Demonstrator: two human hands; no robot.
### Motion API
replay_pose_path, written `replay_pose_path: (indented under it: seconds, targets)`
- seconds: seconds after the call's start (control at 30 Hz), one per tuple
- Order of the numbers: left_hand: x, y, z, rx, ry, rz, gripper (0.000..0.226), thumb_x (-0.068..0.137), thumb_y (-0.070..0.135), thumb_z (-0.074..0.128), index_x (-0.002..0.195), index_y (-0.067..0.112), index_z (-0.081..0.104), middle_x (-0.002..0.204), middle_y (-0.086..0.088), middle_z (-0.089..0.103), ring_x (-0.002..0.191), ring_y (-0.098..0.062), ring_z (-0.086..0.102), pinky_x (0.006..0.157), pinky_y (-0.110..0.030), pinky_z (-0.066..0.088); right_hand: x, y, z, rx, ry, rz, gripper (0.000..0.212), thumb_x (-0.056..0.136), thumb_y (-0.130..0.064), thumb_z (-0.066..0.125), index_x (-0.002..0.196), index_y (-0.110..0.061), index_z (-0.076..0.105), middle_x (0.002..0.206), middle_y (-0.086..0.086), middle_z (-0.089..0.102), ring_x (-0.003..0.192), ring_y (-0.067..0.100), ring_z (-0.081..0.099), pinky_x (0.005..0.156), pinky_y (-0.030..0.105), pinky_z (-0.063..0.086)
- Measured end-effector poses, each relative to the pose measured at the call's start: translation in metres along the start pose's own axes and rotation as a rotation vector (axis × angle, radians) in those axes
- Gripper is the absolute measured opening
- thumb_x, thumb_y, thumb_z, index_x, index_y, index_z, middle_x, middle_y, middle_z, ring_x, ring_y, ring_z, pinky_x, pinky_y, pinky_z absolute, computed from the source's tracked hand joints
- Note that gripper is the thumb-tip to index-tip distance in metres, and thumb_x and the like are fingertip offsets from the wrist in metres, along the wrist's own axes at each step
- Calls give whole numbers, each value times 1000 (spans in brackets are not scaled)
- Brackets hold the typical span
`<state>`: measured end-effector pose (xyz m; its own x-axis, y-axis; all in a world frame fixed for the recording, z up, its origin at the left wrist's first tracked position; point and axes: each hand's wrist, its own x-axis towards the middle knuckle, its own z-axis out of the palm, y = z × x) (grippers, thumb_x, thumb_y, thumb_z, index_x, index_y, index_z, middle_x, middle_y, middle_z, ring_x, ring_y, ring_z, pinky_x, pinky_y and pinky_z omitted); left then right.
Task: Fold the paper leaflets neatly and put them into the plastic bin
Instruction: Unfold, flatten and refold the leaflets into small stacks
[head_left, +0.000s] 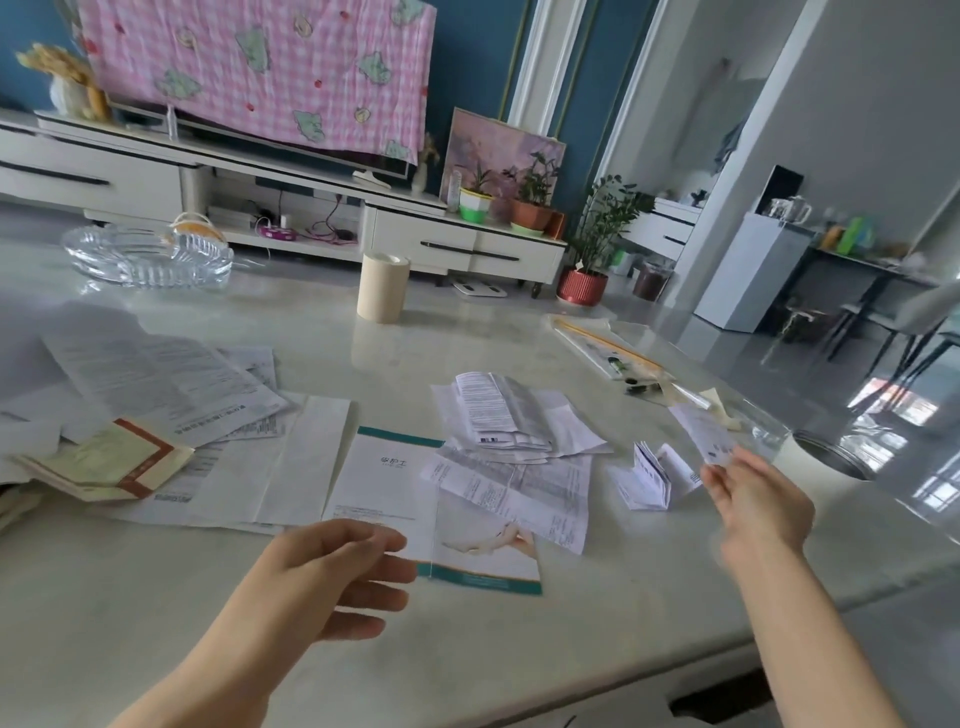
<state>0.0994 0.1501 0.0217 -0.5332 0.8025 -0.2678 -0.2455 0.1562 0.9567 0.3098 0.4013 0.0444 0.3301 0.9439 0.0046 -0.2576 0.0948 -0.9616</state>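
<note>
At nine o'clock on the pale table (519, 332) lies a spread of unfolded leaflets (156, 379), large printed sheets overlapping each other, with a brown-edged pamphlet (111, 460) on top of their near corner. Behind them, at ten o'clock, stands a glass dish (148, 257). At seven o'clock the left hand (332, 577) hovers over the table with fingers loosely spread and nothing in its grasp; its fingertips overlap the near left corner of a teal-banded booklet (410, 493) that lies flat at the centre. A white sheet (306, 462) lies just left of the booklet, touching its edge. At twelve o'clock, well apart from the papers, a beige cup (382, 286) stands upright. Just right of the booklet, a crumpled heap of papers (514, 421) rests partly on it, and a creased printed sheet (524, 493) covers its right side. At three o'clock a small folded leaflet (652, 475) stands half open on its edges. Beside it the right hand (758, 499) is blurred, fingers mostly extended; a small slip (704, 434) is at its fingertips, though whether it is pinched I cannot tell. At two o'clock lies a clear bag (608, 345) with small items. The clear bin (883, 431) sits at the table's right edge, just beyond the right hand.
</note>
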Motion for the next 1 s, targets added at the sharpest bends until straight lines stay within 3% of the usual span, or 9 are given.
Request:
replay_pose_path:
  seconds: [0.17,0.27,0.33,0.43,0.53,0.63,0.77,0.9,1.0]
  targets:
    - [0,-1,4,15,-32,-15,21,92,4,51,84,4,69,76,-13,73,58,-19,68,59,-32,47,42,23,-19,-176,172,-16,35,83,15,39,102,-4,62,88,22,57,36,7,45,34,8,37]
    - [1,-2,4,27,-25,-27,23,92,1,50,82,3,70,76,-14,73,58,-21,68,60,-33,46,52,44,-22,-397,101,12,22,87,7,44,92,-3,63,68,13,53,51,17,38,32,10,33]
    - [3,-4,4,25,-21,-42,23,92,1,50,81,3,70,76,-14,73,59,-22,68,61,-33,45,56,54,-22,-541,-8,19,15,90,0,49,82,5,60,63,8,44,57,21,37,41,22,41]
    - [5,-7,4,20,-29,-47,23,92,1,50,83,3,70,76,-14,73,58,-21,68,62,-33,45,56,59,-24,-764,-128,-65,21,87,-2,51,83,15,64,68,16,51,68,21,38,63,29,33]
    - [7,-10,5,12,-36,-56,23,92,1,50,81,3,70,76,-15,73,57,-21,68,63,-32,45,53,55,-27,-892,-173,-124,20,85,0,52,89,14,66,92,31,65,83,35,60,70,33,39]
    - [8,-10,6,12,-42,-57,21,92,2,52,82,3,70,75,-14,73,54,-19,68,63,-32,45,46,43,-29,-1002,-99,-203,22,82,1,51,91,3,72,105,24,67,102,42,58,87,40,45]
    - [15,0,9,22,-24,-19,22,92,1,50,82,4,69,74,-12,73,56,-18,67,60,-31,45,22,24,-14,-936,50,-405,35,79,7,46,99,-4,72,110,20,66,102,39,57,83,34,44]
    - [19,10,9,25,10,19,22,93,3,49,85,4,69,76,-12,73,73,-26,66,65,-32,48,-22,34,28,-914,-331,-657,31,81,9,47,96,-4,69,103,13,64,101,29,57,76,22,35]
    - [18,9,4,8,11,10,22,93,2,48,84,4,69,76,-11,73,70,-24,65,64,-31,48,-47,50,54,-1009,-723,-700,31,92,-3,45,119,-9,59,123,4,58,117,18,49,89,18,35]
